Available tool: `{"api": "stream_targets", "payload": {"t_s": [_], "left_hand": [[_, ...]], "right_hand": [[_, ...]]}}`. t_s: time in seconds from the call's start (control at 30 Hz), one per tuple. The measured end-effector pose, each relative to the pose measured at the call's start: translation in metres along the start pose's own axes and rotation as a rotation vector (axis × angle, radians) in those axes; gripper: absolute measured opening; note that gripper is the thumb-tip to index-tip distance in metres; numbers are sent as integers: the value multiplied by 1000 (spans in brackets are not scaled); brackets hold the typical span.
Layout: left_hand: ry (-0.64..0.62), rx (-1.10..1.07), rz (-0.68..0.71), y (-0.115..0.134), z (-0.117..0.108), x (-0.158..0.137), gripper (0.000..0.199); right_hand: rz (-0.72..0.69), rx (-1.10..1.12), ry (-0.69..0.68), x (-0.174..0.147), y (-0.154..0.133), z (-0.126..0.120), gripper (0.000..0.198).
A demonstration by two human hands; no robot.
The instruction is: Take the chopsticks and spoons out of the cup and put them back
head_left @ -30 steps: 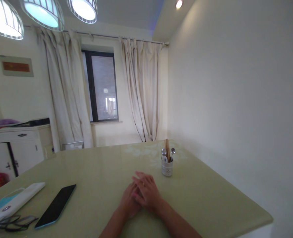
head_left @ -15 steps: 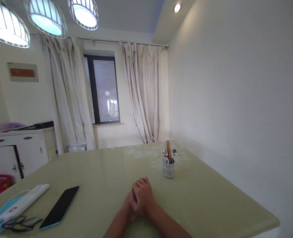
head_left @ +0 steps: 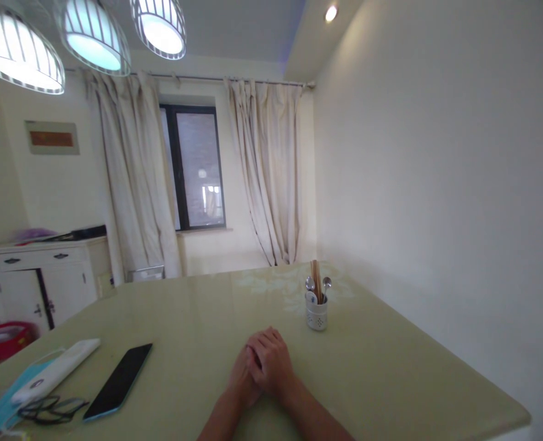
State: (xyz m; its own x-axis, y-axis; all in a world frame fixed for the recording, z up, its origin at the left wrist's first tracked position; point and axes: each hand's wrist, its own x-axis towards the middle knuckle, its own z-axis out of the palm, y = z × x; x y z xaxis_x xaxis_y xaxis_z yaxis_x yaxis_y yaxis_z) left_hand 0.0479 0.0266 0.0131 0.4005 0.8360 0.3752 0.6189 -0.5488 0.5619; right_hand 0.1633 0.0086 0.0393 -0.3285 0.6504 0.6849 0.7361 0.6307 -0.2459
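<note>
My right hand (head_left: 273, 361) lies folded over my left hand (head_left: 245, 375), the two clasped together above the near middle of the table (head_left: 198, 324). Both are closed, and no object shows between them. Most of the left fingers are hidden beneath the right hand. A little beyond them, to the right, stands a white holder (head_left: 317, 316) with wooden chopsticks (head_left: 316, 280) and metal spoons (head_left: 327, 283) upright in it. Off to the left lies a dark phone (head_left: 119, 381), apart from both hands.
Near the left edge are a white elongated device (head_left: 55, 370), a blue face mask (head_left: 21, 395) and folded glasses (head_left: 53, 409). A red basket (head_left: 7, 343) and a white cabinet (head_left: 64, 278) stand beyond the table. A wall (head_left: 427, 184) borders its right side.
The view has turned slightly left, so everything sits a little further right in the picture. My hands stay clasped, and the objects on the table have not moved.
</note>
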Motion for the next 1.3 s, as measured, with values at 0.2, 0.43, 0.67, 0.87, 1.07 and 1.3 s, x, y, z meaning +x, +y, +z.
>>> {"api": "stream_targets", "payload": {"t_s": [0.2,0.43,0.67,0.87,1.07,1.3], "left_hand": [[69,199,-4,14,-12,-4,29],[77,276,-103,11,-10,-5,45],[107,294,-134,8,-7,-4,44],[142,298,-139,9,-8,-5,45],[159,343,-134,10,-8,-5,43],[272,337,-104,9,-13,-6,40]], "right_hand": [[151,46,357,-1,29,-7,22],[683,-51,871,-4,98,-43,59],[1057,-43,819,-12,142,-53,111],[982,101,603,-11,155,-50,88],[867,177,520,-11,143,-54,72],[654,262,387,-7,98,-45,61]]}}
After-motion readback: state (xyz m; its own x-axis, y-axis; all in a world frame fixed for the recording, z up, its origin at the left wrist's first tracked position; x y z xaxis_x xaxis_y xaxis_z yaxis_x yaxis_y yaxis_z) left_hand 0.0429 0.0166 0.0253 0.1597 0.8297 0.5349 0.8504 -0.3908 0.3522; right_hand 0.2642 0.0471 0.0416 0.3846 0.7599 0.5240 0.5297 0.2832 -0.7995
